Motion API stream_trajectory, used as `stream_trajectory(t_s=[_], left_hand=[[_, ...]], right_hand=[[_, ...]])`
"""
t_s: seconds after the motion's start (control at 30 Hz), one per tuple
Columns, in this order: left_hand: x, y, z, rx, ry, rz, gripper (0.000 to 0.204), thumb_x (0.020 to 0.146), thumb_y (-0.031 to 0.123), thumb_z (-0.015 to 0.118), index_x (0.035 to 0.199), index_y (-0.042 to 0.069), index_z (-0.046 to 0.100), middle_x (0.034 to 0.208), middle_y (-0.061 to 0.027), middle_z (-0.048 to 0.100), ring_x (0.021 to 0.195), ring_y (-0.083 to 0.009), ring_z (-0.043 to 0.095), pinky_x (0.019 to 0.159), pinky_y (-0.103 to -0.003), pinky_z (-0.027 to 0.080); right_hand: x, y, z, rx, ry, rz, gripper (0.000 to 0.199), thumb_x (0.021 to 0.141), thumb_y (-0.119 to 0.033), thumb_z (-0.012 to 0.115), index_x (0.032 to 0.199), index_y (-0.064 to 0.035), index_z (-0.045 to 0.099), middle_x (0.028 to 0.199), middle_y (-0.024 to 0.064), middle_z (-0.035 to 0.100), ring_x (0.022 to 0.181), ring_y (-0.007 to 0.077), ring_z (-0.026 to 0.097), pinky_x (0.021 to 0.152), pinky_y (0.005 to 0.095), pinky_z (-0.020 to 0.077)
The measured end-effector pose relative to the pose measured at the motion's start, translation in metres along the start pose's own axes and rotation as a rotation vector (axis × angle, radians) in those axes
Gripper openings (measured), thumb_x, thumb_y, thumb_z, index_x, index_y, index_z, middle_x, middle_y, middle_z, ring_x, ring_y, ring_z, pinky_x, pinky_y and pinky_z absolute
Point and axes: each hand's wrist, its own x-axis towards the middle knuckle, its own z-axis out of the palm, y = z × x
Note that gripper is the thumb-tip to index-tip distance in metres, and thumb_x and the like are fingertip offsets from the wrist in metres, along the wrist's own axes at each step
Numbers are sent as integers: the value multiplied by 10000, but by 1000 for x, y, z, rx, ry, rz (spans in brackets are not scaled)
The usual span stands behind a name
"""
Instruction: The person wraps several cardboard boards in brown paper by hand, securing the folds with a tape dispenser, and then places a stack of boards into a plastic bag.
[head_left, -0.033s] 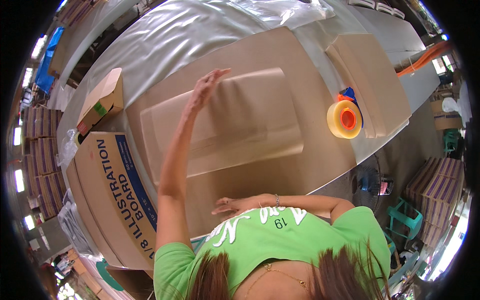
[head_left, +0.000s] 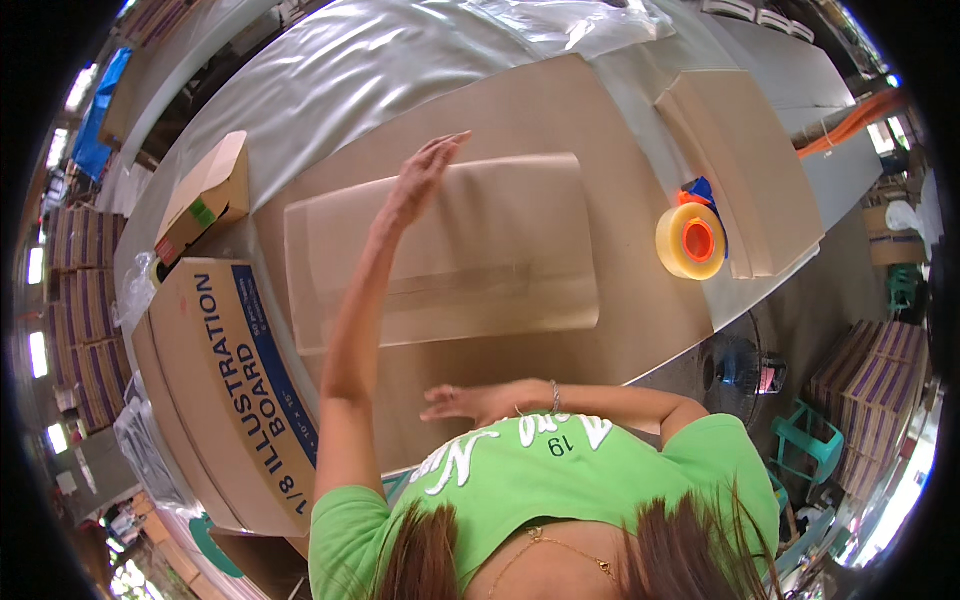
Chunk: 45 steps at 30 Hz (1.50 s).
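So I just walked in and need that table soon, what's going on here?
A person in a green shirt is working with brown paper on the table. Their left hand reaches out and lies flat on a folded brown sheet, which sits on a larger brown sheet. Their right hand rests open on the near edge of the larger sheet. A tape roll stands to the right beside a stack of brown paper; a big carton lies on the left.
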Motion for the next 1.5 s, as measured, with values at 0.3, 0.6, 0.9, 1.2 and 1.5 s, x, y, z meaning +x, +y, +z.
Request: stream_trajectory(t_s=[0.3,0.6,0.9,1.2,1.5], left_hand=[[-207,23,-11,318,1254,-317,444,971,167,561,1374,14,457,1326,-172,487,1295,-323,400,1102,-460,305],[-248,30,101,-592,1156,-481,745,1028,460,378,1549,29,63,1611,-186,38,1480,-288,109,1195,-401,130],[-241,-27,-14,-1096,693,-321,637,1042,501,284,1452,21,373,1376,-102,505,1240,-206,487,1050,-343,399],[-257,-18,-15,-860,493,-346,693,1039,512,266,1505,0,272,1466,-98,436,1284,-198,458,1069,-310,367],[-330,-22,-11,-513,325,-531,628,1009,431,456,1538,145,272,1583,-93,265,1437,-232,292,1140,-389,315]], right_hand=[[73,27,-239,-446,668,-6,359,935,-302,649,1187,-47,647,1170,72,628,1082,188,583,912,360,492],[86,54,-271,-71,98,360,575,979,-501,527,1371,-82,548,1312,76,592,1250,158,497,1049,261,353],[22,68,-135,-86,614,250,680,1017,-452,424,1496,9,277,1516,178,370,1425,294,309,1161,343,237],[-39,15,-56,238,720,418,701,1012,-364,411,1541,-19,107,1599,201,143,1492,317,98,1198,389,145],[-97,53,-109,-41,498,345,549,1040,-314,431,1523,-100,281,1534,113,349,1418,246,330,1132,366,326]])
